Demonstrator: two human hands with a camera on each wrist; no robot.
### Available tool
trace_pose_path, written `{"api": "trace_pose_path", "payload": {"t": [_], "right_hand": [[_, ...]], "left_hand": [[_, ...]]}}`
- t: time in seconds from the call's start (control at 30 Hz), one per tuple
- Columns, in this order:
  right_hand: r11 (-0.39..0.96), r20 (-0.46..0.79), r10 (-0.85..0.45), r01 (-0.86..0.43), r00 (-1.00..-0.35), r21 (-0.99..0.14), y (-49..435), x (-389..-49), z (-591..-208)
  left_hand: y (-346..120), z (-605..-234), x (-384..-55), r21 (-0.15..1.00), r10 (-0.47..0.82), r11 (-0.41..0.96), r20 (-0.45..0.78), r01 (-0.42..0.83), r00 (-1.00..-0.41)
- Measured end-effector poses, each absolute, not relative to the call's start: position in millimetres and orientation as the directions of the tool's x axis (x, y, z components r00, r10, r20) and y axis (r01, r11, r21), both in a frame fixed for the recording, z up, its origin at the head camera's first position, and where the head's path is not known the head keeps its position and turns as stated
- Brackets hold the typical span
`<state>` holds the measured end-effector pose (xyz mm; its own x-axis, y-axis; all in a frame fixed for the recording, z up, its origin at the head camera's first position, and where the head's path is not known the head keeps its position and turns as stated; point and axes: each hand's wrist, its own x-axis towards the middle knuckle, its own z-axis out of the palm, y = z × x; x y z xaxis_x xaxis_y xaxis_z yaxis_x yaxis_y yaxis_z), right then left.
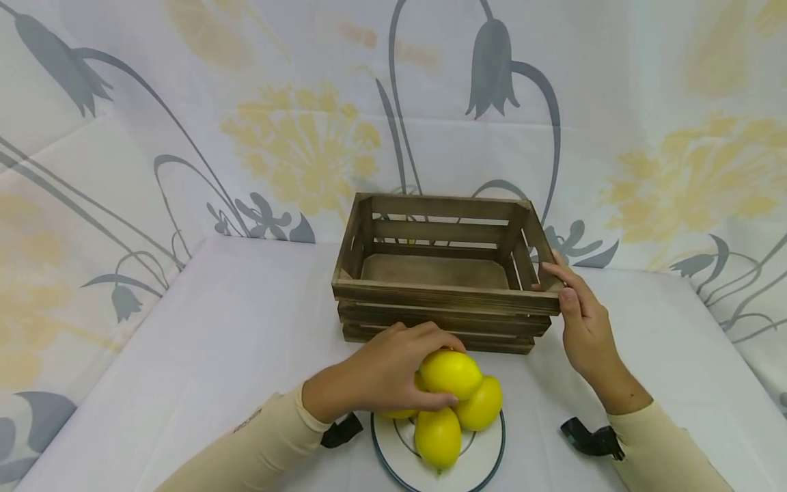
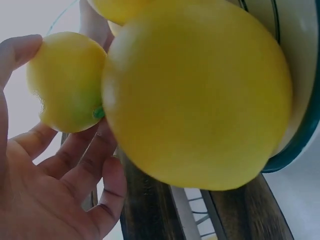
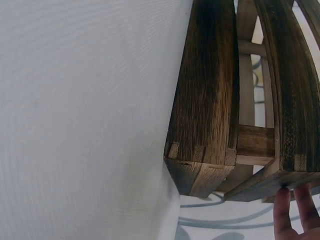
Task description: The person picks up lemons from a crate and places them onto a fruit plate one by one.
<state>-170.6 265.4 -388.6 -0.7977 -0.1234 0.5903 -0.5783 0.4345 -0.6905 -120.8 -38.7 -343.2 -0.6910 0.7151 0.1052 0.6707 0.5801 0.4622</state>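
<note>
My left hand grips the uppermost lemon, thumb on its near side and fingers across its far side. In the left wrist view that lemon sits between thumb and fingertips, its green stem end showing. Under and around it, several lemons lie on a white plate with a dark teal rim; one big lemon fills the left wrist view. My right hand holds the right end of a brown slatted wooden crate, thumb near the front corner. Two of its fingers show low in the right wrist view.
The crate stands behind the plate, its bare floor visible. A white cloth covers the table, and a flower-printed cloth rises behind. Black wrist-camera mounts stick out by both sleeves.
</note>
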Motion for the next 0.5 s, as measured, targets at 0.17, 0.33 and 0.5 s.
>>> {"api": "trace_pose_path", "payload": {"t": [0.17,0.33,0.5], "right_hand": [[0.446,0.577,-0.11,-0.559,-0.809,-0.699,265.6,-170.3,-387.4],[0.444,0.561,-0.102,-0.542,-0.821,-0.713,264.5,-169.8,-385.8],[0.436,0.565,-0.107,-0.549,-0.818,-0.713,264.7,-169.1,-385.6]], "left_hand": [[-38.3,-346.5,-121.3,0.451,0.716,0.595,0.078,0.665,-0.694],[-38.0,-347.8,-121.2,0.445,0.717,0.609,0.046,0.656,-0.696],[-38.3,-349.2,-121.4,0.447,0.721,0.609,0.032,0.655,-0.692]]}}
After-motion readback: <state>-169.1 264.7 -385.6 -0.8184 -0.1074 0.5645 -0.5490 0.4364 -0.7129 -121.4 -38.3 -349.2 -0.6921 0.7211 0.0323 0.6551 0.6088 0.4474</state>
